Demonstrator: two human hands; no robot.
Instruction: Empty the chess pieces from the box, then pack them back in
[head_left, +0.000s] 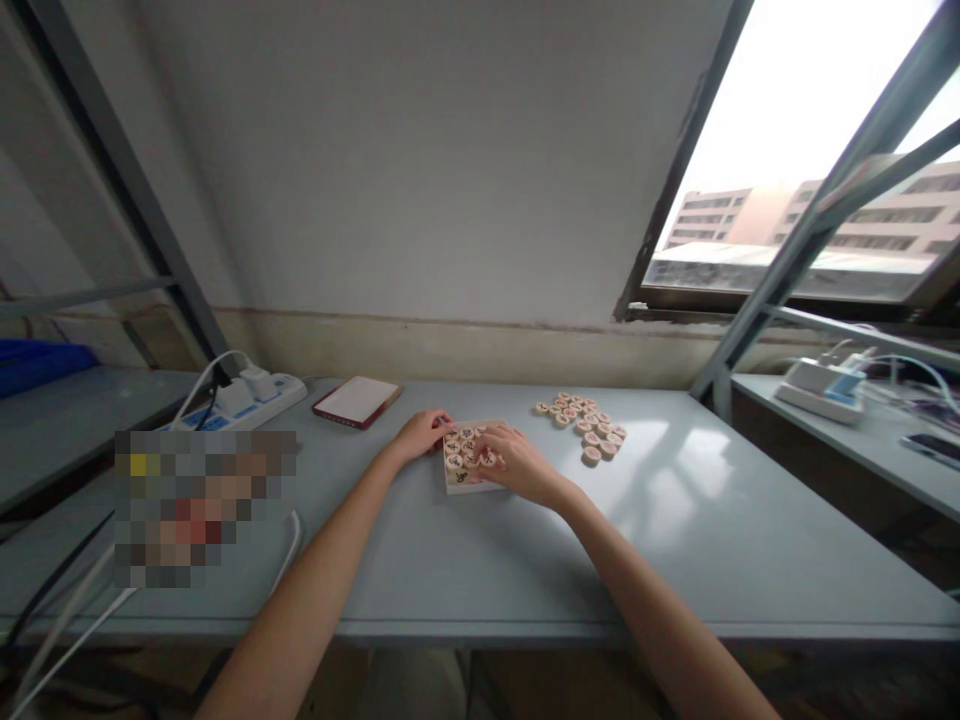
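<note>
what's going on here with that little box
A person at a table is handling round, character-marked pieces in a shallow white box. The left hand is at the box's far left corner; the right hand reaches over the pieces, though whether it grips one is unclear. More loose pieces lie on the table, beyond the box and to its right.
</note>
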